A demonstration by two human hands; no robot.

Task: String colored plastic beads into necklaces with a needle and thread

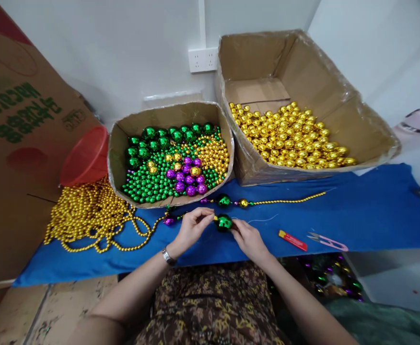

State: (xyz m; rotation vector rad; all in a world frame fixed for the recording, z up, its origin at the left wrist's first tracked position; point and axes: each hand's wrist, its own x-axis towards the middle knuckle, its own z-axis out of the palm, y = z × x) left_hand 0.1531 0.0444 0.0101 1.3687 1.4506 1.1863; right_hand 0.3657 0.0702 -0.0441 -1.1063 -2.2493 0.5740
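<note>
Close to the table's front edge, my left hand (192,229) pinches the bead string beside a small gold bead (215,218). A large shiny green bead (223,222) sits between my hands, threaded on the string. My right hand (248,238) has its fingers closed at the right side of this green bead. From there a thin thread (263,220) trails right across the cloth. Left of my left hand, the string carries on with a purple bead (169,220) and small gold beads. Behind my hands lies another strand with a green bead (223,200) and a gold bead (243,203).
A cardboard box (113,158) holds green, purple and gold beads; a larger box (253,172) holds gold ones. Gold bead chains (87,211) pile up at left by a red basin (86,155). A red-yellow packet (292,240) and pink thread snips (328,241) lie on the blue cloth (375,211).
</note>
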